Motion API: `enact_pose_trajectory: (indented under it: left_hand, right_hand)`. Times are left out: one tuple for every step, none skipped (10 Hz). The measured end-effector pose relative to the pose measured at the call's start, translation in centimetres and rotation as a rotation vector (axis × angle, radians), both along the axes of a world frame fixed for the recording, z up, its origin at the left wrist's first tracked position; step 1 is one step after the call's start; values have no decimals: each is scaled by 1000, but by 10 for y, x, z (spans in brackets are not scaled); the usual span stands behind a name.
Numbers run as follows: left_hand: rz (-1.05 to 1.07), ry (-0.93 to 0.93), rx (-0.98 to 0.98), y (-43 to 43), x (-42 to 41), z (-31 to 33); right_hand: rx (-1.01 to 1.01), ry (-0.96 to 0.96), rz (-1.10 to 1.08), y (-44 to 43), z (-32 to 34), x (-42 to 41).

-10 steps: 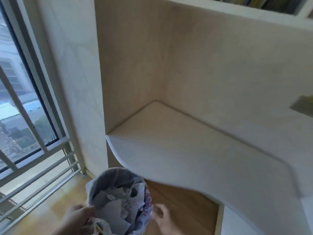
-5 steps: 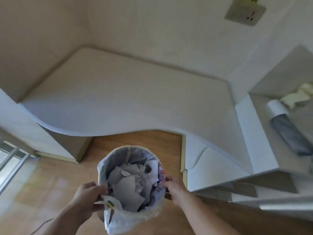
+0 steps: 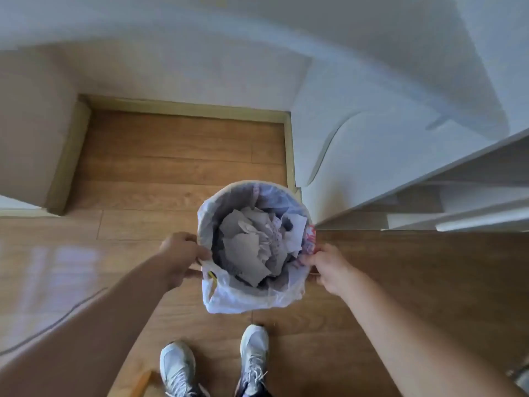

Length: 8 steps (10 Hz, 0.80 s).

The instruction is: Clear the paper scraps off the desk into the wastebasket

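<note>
Wastebasket [image 3: 254, 196] sits in the centre of the head view, seen from straight above, over the wood floor [image 3: 177, 156]; whether it touches the floor or is lifted, can't tell. White plastic liner [image 3: 243, 296] is folded over the rim, hanging loose on the near side. Paper scraps [image 3: 252, 245] fill the inside, crumpled grey and white pieces piled close to the rim. Left hand [image 3: 180, 257] is closed on the rim and liner at the left side, fingers curled over the edge. Right hand [image 3: 329, 267] is closed on the rim and liner at the right side, by the red print on the bag. Both forearms reach down from the bottom corners. Desk [image 3: 372, 90] edge curves across the top and right, with the basket just beside its white side panel. Two sneakers [image 3: 253, 351] stand just below the basket.
</note>
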<state>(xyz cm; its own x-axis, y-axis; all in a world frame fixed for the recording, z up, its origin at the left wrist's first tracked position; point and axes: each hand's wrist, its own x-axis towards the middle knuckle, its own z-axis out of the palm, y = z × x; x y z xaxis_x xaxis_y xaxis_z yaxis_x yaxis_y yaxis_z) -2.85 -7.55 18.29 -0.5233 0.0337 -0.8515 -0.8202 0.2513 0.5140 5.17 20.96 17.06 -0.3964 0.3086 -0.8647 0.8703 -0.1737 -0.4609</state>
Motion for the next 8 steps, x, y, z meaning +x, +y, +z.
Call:
enact_pose_trajectory:
  left_hand:
    - [-68,-9,-10,25,-7,-64]
    - [-105,-17,-30,42,-10,-120]
    - [-131,-23,-33,55,-12,-168]
    - [-148,-17,-46,67,-13,-202]
    - [-154,-14,-56,77,-10,-229]
    - [-149,-4,-26,82,-4,-245]
    - [-89,21,-1,84,-1,-252]
    - [-62,15,10,82,3,-246]
  right_hand:
    - [27,-14,-29,17,-57,5]
    - [57,-20,-37,34,-112,8]
    - [71,-14,-51,47,-156,7]
    - [92,-15,-64,58,-184,6]
    - [106,-32,-79,66,-209,10]
    - [115,-25,-91,72,-220,15]
    - [98,-1,-103,77,-224,16]
    - [117,0,-96,75,-218,16]
